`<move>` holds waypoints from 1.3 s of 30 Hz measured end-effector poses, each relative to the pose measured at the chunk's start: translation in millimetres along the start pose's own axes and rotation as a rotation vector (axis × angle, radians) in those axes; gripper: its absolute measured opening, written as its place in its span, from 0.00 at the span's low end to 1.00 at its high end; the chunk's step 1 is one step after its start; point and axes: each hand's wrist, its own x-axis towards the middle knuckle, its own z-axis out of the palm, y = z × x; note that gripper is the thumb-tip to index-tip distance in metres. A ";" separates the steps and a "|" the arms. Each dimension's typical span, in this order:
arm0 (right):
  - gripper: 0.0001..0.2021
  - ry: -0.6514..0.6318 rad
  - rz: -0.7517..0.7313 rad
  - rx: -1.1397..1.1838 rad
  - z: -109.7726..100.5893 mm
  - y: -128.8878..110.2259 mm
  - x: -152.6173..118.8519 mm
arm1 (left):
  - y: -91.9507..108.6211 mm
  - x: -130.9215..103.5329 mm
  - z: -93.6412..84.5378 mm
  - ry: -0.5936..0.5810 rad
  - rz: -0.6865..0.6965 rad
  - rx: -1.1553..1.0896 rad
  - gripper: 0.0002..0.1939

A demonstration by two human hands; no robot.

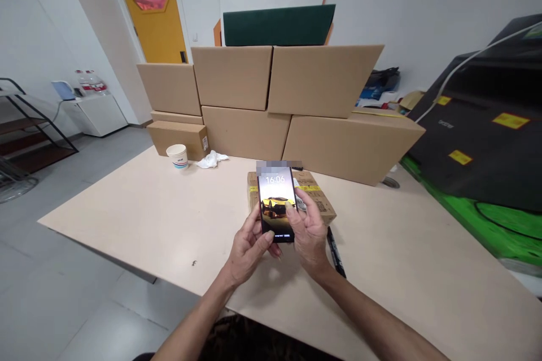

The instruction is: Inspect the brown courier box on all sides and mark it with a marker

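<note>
Phone (pixel 276 200) held above table (pixel 127 214), hiding part of carton (pixel 324 203) behind it; screen lit, reads 16:06. Your left hand (pixel 247 245) grips its left side, your right hand (pixel 311 234) its right, right thumb over screen. Black pen-like item (pixel 336 254) near right wrist. Far left: cup (pixel 176 156), crumpled tissue (pixel 212 159). Stacked boxes (pixel 243 131) at far edge.

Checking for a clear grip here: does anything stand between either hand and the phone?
Nothing visible does: the left hand and right hand both touch the phone directly. The taped box shows behind it, not in between.
</note>
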 end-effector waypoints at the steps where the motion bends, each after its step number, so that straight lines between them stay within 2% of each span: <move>1: 0.39 0.024 0.017 0.017 -1.8 -3.2 0.7 | 0.6 0.6 1.0 -0.013 0.003 0.017 0.36; 4: 0.36 0.129 0.011 0.078 -12.7 -18.3 4.8 | 4.7 2.2 2.6 -0.045 0.030 0.076 0.34; 7: 0.36 0.269 -0.047 0.101 -38.1 -36.2 13.7 | 13.3 4.8 0.4 -0.010 0.075 0.128 0.31; 11: 0.36 0.533 -0.178 -0.001 -97.5 -47.4 32.2 | 29.4 14.6 -8.3 0.151 0.148 0.211 0.27; 12: 0.35 0.580 -0.173 -0.050 -114.7 -46.8 36.8 | 33.4 18.4 -10.8 0.195 0.167 0.225 0.26; 15: 0.31 0.718 -0.076 -0.153 -162.4 -38.8 47.4 | 43.2 33.2 -16.9 0.290 0.206 0.260 0.25; 17: 0.26 0.789 0.006 -0.232 -186.8 -31.2 51.2 | 47.3 44.8 -18.8 0.315 0.204 0.273 0.25; 21: 0.21 0.800 0.137 -0.260 -214.0 -18.1 54.6 | 49.3 67.2 -19.2 0.322 0.195 0.280 0.28; 26: 0.19 0.751 0.187 -0.268 -222.6 -13.7 57.1 | 46.1 84.8 -21.1 0.369 0.201 0.275 0.28; 31: 0.14 0.694 0.256 -0.296 -226.7 -21.3 55.9 | 43.5 93.3 -24.5 0.453 0.251 0.258 0.24; 39: 0.15 0.558 0.455 -0.253 -243.7 -43.6 41.4 | 40.9 98.9 -35.4 0.498 0.244 0.280 0.23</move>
